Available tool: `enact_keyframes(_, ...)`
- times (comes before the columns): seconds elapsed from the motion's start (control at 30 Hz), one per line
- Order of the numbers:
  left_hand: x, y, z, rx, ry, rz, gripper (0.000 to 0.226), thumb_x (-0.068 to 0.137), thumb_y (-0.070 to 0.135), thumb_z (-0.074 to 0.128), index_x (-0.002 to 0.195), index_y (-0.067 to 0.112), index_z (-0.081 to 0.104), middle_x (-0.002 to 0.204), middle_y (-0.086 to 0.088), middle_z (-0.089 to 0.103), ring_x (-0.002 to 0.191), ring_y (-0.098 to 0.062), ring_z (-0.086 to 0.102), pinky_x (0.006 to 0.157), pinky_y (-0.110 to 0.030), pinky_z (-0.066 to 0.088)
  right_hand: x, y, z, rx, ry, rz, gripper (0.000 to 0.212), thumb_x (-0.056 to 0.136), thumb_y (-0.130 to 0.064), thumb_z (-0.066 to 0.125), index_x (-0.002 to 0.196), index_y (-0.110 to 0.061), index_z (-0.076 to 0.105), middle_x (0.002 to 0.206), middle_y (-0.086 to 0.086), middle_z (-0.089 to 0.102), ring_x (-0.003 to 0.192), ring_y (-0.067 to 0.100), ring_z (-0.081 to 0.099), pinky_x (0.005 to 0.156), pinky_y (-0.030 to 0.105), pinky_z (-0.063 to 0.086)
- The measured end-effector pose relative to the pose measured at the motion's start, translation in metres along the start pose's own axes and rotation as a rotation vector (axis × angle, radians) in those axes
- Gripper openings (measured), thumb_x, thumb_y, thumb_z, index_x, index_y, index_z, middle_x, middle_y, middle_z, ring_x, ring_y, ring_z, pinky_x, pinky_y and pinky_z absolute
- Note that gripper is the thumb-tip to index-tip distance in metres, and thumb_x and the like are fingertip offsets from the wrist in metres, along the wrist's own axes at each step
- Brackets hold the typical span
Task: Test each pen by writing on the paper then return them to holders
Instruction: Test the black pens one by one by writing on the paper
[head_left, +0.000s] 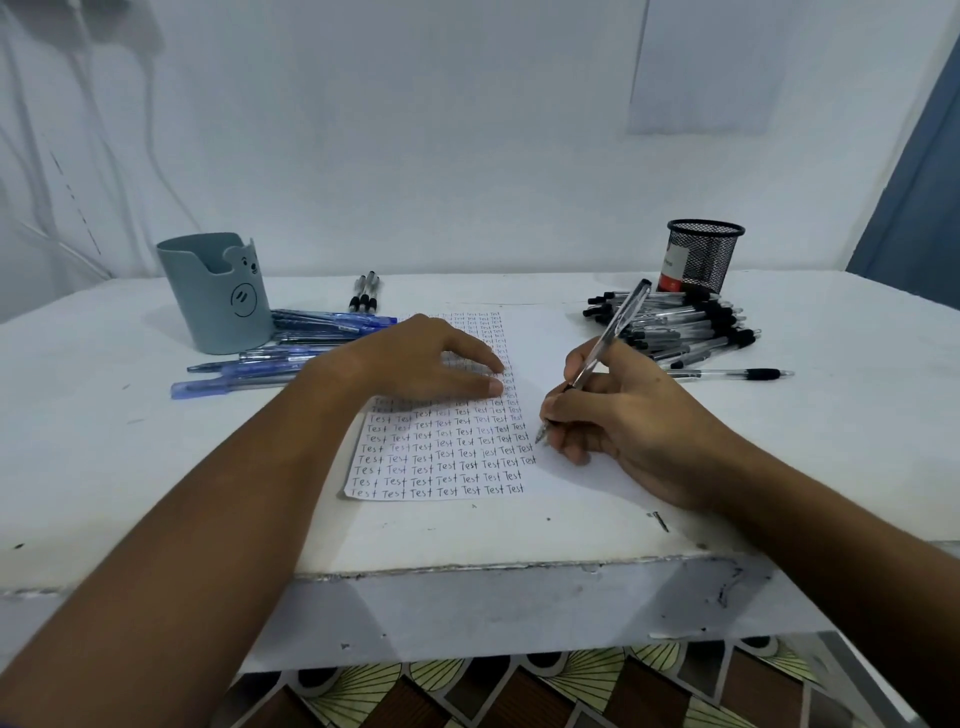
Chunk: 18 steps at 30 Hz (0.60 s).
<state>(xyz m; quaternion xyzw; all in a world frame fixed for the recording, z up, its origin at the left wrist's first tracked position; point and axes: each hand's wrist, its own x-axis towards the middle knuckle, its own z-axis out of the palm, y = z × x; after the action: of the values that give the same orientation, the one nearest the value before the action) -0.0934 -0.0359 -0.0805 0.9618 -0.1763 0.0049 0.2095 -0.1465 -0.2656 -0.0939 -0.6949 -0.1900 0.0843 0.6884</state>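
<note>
The testing step is under way, judging by the rows of "Test". Blue pens (275, 358) lie by the grey holder (215, 291). The left hand (415, 364) lies flat, fingers relaxed, pressing the paper (447, 452). The right hand (618, 415) pinches a clear pen (605, 343), tip at the paper's right margin. Next, probably: write, then drop it in the mesh holder (704, 257).

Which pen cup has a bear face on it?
The grey holder on the left, beside the blue pens. The other holder, far right, is plain black mesh.
</note>
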Motion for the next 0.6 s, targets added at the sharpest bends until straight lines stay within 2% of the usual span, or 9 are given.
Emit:
enact_keyframes(0.1,0.001,-0.003,0.000,-0.030,0.130,-0.021,0.028,0.086,0.051,0.063,0.111,0.041,0.069,0.122,0.017,0.063,0.106,0.000,0.055,0.090,-0.021,0.039,0.015,-0.011,-0.002,0.037,0.026,0.036,0.017,0.091,0.005,0.057,0.089,-0.006,0.045,0.077,0.023,0.057,0.061,0.031,0.057,0.050,0.033,0.044)
enact_keyframes(0.2,0.003,-0.006,-0.001,-0.026,0.260,-0.023,0.022,0.091,0.033,0.064,0.112,0.027,0.070,0.109,0.009,0.068,0.085,0.008,0.057,0.076,-0.006,0.041,0.038,-0.024,-0.008,0.092,0.098,0.071,0.014,0.100,-0.012,0.049,0.088,-0.005,0.047,0.081,0.023,0.056,0.059,0.033,0.062,0.055,0.035,0.050)
enact_keyframes(0.23,0.003,-0.007,-0.001,-0.016,0.290,-0.025,0.020,0.092,0.029,0.063,0.110,0.024,0.071,0.104,0.008,0.068,0.083,0.008,0.057,0.076,-0.004,0.042,0.046,-0.027,-0.011,0.102,0.136,0.087,0.017,0.101,-0.016,0.045,0.088,-0.005,0.048,0.083,0.022,0.055,0.059,0.035,0.063,0.055,0.036,0.052)
enact_keyframes(0.3,0.005,-0.008,-0.002,-0.011,0.328,-0.028,0.016,0.093,0.024,0.063,0.106,0.021,0.072,0.100,0.006,0.069,0.084,0.002,0.059,0.082,-0.014,0.048,0.061,-0.028,-0.018,0.091,0.190,0.097,0.022,0.103,-0.019,0.041,0.090,-0.004,0.050,0.085,0.021,0.053,0.058,0.036,0.064,0.054,0.035,0.053)
enact_keyframes(0.33,0.005,-0.007,-0.002,-0.011,0.332,-0.026,0.016,0.092,0.024,0.063,0.104,0.019,0.073,0.098,0.005,0.069,0.085,-0.002,0.060,0.084,-0.019,0.050,0.067,-0.026,-0.021,0.080,0.208,0.084,0.019,0.103,-0.017,0.042,0.092,-0.004,0.051,0.085,0.020,0.053,0.057,0.034,0.065,0.052,0.034,0.054)
enact_keyframes(0.4,0.005,-0.005,-0.001,-0.008,0.325,-0.011,0.015,0.092,0.025,0.063,0.102,0.019,0.073,0.096,0.005,0.069,0.086,-0.005,0.061,0.082,-0.020,0.049,0.077,-0.022,-0.025,0.064,0.251,0.030,0.007,0.101,-0.011,0.047,0.102,-0.005,0.048,0.084,0.021,0.055,0.055,0.028,0.064,0.051,0.032,0.054)
enact_keyframes(0.5,0.007,-0.001,0.001,-0.008,0.306,0.015,0.014,0.091,0.031,0.064,0.099,0.023,0.073,0.094,0.006,0.069,0.084,-0.002,0.060,0.075,-0.014,0.046,0.082,-0.011,-0.032,0.080,0.315,-0.042,0.023,0.096,-0.003,0.055,0.107,-0.011,0.037,0.082,0.022,0.059,0.057,0.027,0.063,0.053,0.031,0.053)
enact_keyframes(0.6,0.009,0.003,0.003,-0.012,0.313,0.032,0.017,0.088,0.039,0.066,0.096,0.026,0.073,0.088,0.011,0.067,0.079,0.000,0.060,0.069,-0.014,0.044,0.085,-0.006,-0.035,0.139,0.305,-0.061,0.019,0.097,-0.004,0.054,0.103,-0.011,0.038,0.080,0.021,0.060,0.059,0.027,0.065,0.055,0.030,0.054)
